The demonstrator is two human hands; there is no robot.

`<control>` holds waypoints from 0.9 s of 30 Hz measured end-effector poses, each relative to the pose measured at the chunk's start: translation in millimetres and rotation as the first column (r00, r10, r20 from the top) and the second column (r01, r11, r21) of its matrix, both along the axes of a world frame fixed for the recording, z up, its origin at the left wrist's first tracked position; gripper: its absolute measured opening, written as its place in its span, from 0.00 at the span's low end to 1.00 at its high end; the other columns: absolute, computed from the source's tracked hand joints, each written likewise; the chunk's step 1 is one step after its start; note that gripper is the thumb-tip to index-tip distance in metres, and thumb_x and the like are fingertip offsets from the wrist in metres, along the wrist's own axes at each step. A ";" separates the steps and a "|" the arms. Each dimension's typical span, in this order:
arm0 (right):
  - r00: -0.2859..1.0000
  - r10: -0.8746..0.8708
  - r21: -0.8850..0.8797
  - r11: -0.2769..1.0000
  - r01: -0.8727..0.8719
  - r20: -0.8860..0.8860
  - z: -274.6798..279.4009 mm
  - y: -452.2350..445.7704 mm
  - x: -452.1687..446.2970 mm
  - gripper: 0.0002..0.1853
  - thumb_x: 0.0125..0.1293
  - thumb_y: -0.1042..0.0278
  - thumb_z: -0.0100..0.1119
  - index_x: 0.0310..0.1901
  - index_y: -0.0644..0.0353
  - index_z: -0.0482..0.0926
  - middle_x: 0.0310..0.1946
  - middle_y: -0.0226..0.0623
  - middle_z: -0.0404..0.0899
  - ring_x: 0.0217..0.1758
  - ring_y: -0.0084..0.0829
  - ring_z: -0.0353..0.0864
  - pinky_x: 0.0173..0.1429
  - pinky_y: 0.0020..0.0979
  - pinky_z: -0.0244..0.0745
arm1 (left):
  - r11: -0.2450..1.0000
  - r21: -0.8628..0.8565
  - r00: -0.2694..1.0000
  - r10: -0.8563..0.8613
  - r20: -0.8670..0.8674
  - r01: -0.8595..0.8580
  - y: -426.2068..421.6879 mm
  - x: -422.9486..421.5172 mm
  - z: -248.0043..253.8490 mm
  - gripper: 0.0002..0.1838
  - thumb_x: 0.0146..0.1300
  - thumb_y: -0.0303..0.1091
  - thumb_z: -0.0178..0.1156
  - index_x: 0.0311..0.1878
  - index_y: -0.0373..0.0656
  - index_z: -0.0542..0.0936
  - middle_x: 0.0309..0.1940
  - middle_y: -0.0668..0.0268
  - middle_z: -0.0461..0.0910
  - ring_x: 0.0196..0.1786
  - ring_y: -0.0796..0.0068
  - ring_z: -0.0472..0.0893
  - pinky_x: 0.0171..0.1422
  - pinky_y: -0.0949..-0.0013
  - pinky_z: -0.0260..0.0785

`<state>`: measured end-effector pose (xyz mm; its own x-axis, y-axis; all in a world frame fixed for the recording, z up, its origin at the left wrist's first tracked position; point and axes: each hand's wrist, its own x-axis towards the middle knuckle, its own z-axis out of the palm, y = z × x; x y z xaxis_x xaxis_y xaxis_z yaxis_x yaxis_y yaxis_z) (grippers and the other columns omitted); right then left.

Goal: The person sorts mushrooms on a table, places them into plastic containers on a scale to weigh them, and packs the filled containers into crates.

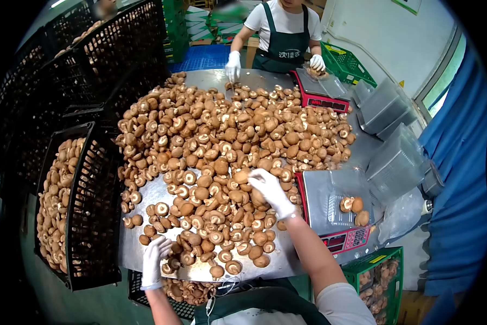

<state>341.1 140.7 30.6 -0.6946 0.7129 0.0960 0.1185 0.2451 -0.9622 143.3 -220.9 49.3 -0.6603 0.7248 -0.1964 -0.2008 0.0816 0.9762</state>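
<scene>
A large heap of brown shiitake mushrooms [205, 138] covers much of the metal table [146, 196]. My right hand [271, 190], in a white glove, reaches over the heap's near part. Its fingers close on a mushroom [242, 176] at the fingertips. At the table's front left, my left hand [157, 260], gloved too, has its fingers stretched out beside a few loose mushrooms and holds nothing I can see. Right of my right hand, a red-edged scale [338, 235] bears a clear plastic tray [338, 210] and several mushrooms [354, 206].
Across the table, a co-worker [284, 35] in a green apron works by a second scale [322, 95]. Stacked clear trays [395, 162] stand at the right edge. A black crate [94, 216] of mushrooms stands left, a green crate [395, 281] below right.
</scene>
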 end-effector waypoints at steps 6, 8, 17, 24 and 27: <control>0.608 -0.101 0.441 0.782 -0.440 0.787 19.2 8.7 -57.7 0.26 0.60 0.53 0.60 0.61 0.46 0.71 0.54 0.46 0.74 0.48 0.43 0.80 0.50 0.38 0.76 | 0.997 -0.049 0.963 -0.068 -0.260 0.057 77.9 18.5 10.7 0.17 0.65 0.26 0.54 0.56 0.33 0.74 0.51 0.60 0.79 0.54 0.71 0.77 0.61 0.70 0.67; 0.803 0.147 0.284 0.886 -0.367 0.578 2.3 27.1 -45.8 0.25 0.63 0.57 0.58 0.61 0.51 0.71 0.55 0.43 0.74 0.51 0.36 0.79 0.54 0.34 0.73 | 0.995 -0.021 0.964 -0.102 -0.245 0.100 86.3 25.3 13.8 0.17 0.64 0.25 0.54 0.56 0.33 0.74 0.51 0.59 0.78 0.54 0.71 0.77 0.62 0.70 0.67; 0.832 -0.177 -0.806 0.415 -0.422 -0.526 -12.0 -26.1 8.1 0.24 0.75 0.58 0.37 0.65 0.66 0.60 0.58 0.49 0.70 0.52 0.44 0.79 0.36 0.29 0.81 | 0.969 -0.032 0.958 -0.247 -0.147 0.245 103.5 54.7 2.0 0.14 0.67 0.27 0.53 0.54 0.34 0.76 0.50 0.61 0.79 0.55 0.73 0.76 0.62 0.70 0.65; 0.793 -0.292 -0.692 0.690 -0.213 -0.534 7.4 -56.1 60.3 0.24 0.72 0.59 0.40 0.66 0.59 0.61 0.61 0.44 0.68 0.61 0.47 0.72 0.39 0.31 0.80 | 0.938 -0.084 0.922 -0.345 -0.175 0.336 105.0 80.1 28.9 0.15 0.67 0.27 0.51 0.54 0.33 0.75 0.50 0.60 0.79 0.54 0.70 0.76 0.62 0.69 0.65; 0.720 -0.393 -0.743 0.621 -0.251 -0.572 37.1 -30.7 131.8 0.23 0.71 0.58 0.43 0.64 0.58 0.63 0.57 0.40 0.71 0.56 0.41 0.76 0.33 0.24 0.76 | 0.954 -0.013 0.939 -0.297 -0.174 0.300 79.6 64.4 -18.5 0.14 0.68 0.28 0.50 0.54 0.33 0.75 0.51 0.59 0.78 0.53 0.69 0.77 0.62 0.68 0.66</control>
<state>472.9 109.9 67.6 -0.6165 0.7811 -0.0987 -0.5991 -0.5468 -0.5849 207.7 -141.3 30.8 -0.4361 0.8956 -0.0882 0.0014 0.0986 0.9951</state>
